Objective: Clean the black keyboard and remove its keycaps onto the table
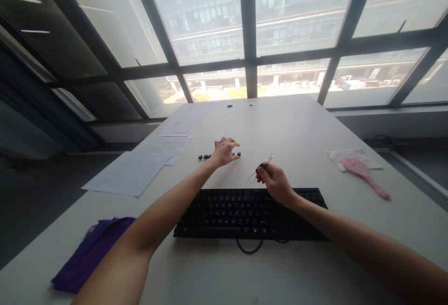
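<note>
My left hand [224,152] reaches over a row of loose black keycaps [239,154] on the white table, thumb and index finger apart; it covers the middle of the row. More keycaps show to its left. In my right hand [275,180] is a keycap puller [261,167] with a black grip and thin wire loops, held between thumb and fingers. That hand is just above the far edge of a black keyboard [224,212], right of its middle. A short loop of black cable [249,252] sticks out at the keyboard's near side.
Paper sheets [128,173] lie along the table's left edge. A purple cloth [94,251] is beside my left forearm. To the right, a pink hairbrush [364,174] rests partly on a clear plastic wrapper [338,159]. Large windows [210,16] stand beyond the table [280,128].
</note>
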The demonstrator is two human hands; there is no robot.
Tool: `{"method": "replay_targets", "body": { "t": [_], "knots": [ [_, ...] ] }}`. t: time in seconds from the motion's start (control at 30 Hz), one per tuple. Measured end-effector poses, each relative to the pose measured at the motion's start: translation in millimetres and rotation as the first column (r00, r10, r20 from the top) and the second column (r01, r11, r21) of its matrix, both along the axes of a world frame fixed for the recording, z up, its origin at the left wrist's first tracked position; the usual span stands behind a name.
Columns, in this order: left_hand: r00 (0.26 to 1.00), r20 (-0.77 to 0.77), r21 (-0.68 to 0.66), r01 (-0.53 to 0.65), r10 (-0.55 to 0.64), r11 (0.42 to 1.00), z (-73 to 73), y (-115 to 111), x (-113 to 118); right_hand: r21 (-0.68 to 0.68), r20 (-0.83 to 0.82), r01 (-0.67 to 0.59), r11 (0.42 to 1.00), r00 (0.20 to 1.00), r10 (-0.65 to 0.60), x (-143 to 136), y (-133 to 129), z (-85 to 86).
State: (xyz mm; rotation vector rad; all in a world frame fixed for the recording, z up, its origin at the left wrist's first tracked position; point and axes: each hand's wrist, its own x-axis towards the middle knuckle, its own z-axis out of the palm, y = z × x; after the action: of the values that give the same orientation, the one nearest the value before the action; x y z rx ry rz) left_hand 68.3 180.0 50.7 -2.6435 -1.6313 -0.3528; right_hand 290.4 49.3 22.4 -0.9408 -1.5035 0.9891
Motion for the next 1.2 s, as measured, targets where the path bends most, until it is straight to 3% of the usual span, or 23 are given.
{"method": "replay_targets", "body": {
  "t": [0.13,0.3,0.43,0.57,0.73,0.87,1.07,1.2],
  "knots": [
    [0.999,0.049,0.036,-0.011,0.009,0.999,8.6,-28.1,4.8,-0.002,-0.04,0.005,1.0,0.999,-0.005,3.5,1.6,10.0],
    [0.997,0.07,-0.015,0.037,-0.036,0.999,16.6,-88.5,18.0,-0.012,0.002,-0.036,0.999,0.999,0.036,9.3,1.5,20.8],
    [0.996,0.074,-0.084,0.05,-0.044,0.995,19.8,-135.4,31.0,0.005,0.115,-0.066,0.998,0.991,0.065,16.0,0.9,17.6],
    [0.995,0.1,-0.123,0.042,-0.03,0.992,13.4,-163.0,42.6,0.004,0.189,-0.079,0.997,0.979,0.076,22.5,-0.8,8.9],
    [0.987,0.158,-0.114,0.024,-0.006,0.993,-4.5,-173.3,52.1,-0.006,0.214,-0.084,0.996,0.973,0.083,23.5,-6.2,3.4],
    [0.973,0.229,-0.104,0.039,-0.014,0.994,-13.7,-174.3,53.7,0.11,0.284,-0.126,0.986,0.955,0.091,20.8,-9.1,4.2],
    [0.972,0.237,-0.11,0.029,-0.002,0.994,-14.6,-172.9,52.4,0.21,0.393,-0.269,0.94,0.904,0.171,18.7,-14.5,3.6],
    [0.966,0.257,-0.14,0.068,-0.03,0.988,-9.3,-172.1,53.0,0.277,0.511,-0.319,0.906,0.848,0.143,20.2,-19.4,-0.7]
  ]
}}
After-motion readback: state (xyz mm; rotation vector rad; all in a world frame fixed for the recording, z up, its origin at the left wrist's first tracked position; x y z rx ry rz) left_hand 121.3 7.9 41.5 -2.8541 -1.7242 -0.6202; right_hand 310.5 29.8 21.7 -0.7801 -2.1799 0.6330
